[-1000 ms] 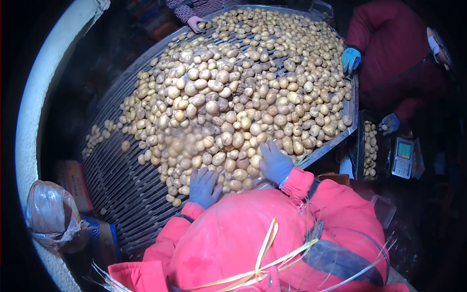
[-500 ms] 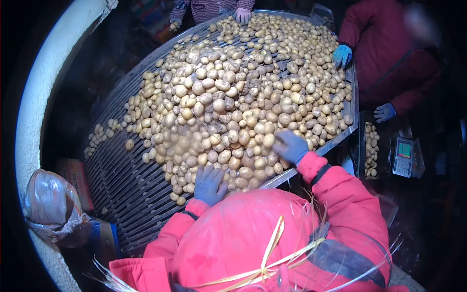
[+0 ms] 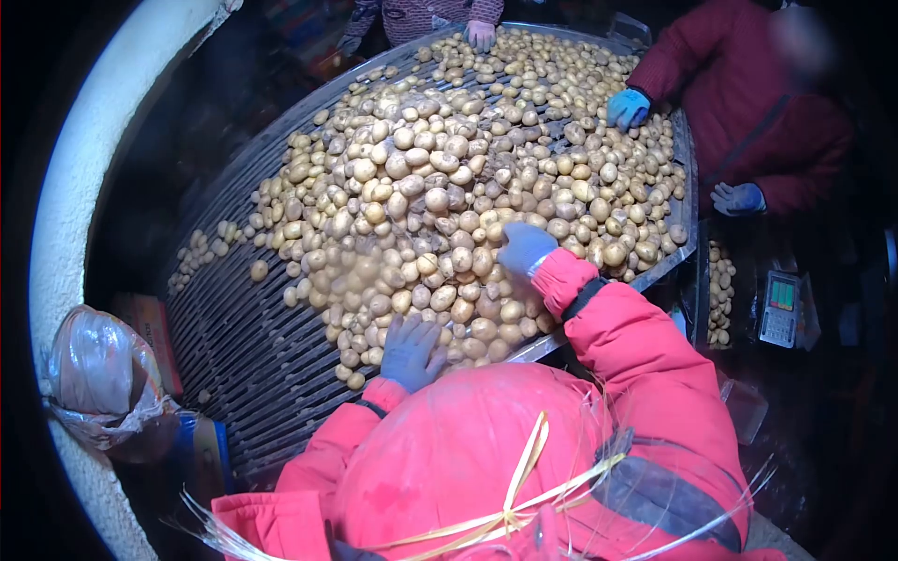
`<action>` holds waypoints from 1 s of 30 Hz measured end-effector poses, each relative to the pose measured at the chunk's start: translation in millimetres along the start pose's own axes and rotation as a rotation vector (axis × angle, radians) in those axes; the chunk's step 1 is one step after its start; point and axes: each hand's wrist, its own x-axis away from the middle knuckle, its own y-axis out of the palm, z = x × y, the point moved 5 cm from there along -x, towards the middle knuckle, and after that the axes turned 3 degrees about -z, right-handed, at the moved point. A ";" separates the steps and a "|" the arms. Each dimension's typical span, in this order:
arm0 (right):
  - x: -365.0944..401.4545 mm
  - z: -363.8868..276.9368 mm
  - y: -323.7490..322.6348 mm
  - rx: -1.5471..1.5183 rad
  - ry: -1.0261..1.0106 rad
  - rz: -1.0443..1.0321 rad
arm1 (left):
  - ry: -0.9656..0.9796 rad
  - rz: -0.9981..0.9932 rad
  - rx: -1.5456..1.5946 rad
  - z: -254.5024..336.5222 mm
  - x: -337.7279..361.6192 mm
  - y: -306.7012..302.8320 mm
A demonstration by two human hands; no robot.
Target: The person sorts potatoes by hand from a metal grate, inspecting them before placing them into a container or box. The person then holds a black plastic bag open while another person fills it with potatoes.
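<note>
A large heap of potatoes (image 3: 402, 187) lies on a slatted metal table (image 3: 267, 374). My left hand (image 3: 410, 355), in a grey-blue glove, rests at the near edge of the heap with its fingers stretched out over the potatoes. Further in and to the right, my right hand (image 3: 526, 249), gloved the same way, reaches over the heap. Motion blurs it, and its fingertips are hidden against the potatoes, so whether it grips one cannot be made out.
A co-worker's blue-gloved hand (image 3: 628, 109) is at the right rim; another person's gloved hand (image 3: 480, 35) touches the far rim. A crate of potatoes (image 3: 719, 294) and a digital scale (image 3: 780, 309) stand right. A plastic bag (image 3: 98, 369) hangs left by a pale curved post (image 3: 70, 206).
My right hand has moved left and farther into the heap. My left hand stays nearly in place. The co-worker's blue-gloved hand at the right has shifted inward over the potatoes.
</note>
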 end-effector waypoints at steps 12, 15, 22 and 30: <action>34.8 26.1 19.0 0.272 0.044 -0.232 | 0.037 0.039 0.006 2.9 0.9 -5.2; 33.5 36.1 16.5 0.164 -0.006 -0.293 | 0.039 0.040 -0.002 3.5 -0.4 -5.0; 53.3 44.6 13.1 -0.267 -0.049 -0.427 | 0.021 0.007 -0.005 1.5 3.4 -3.9; 13.4 32.7 -11.6 -1.650 0.002 0.110 | 0.023 -0.013 -0.015 1.6 4.3 -2.4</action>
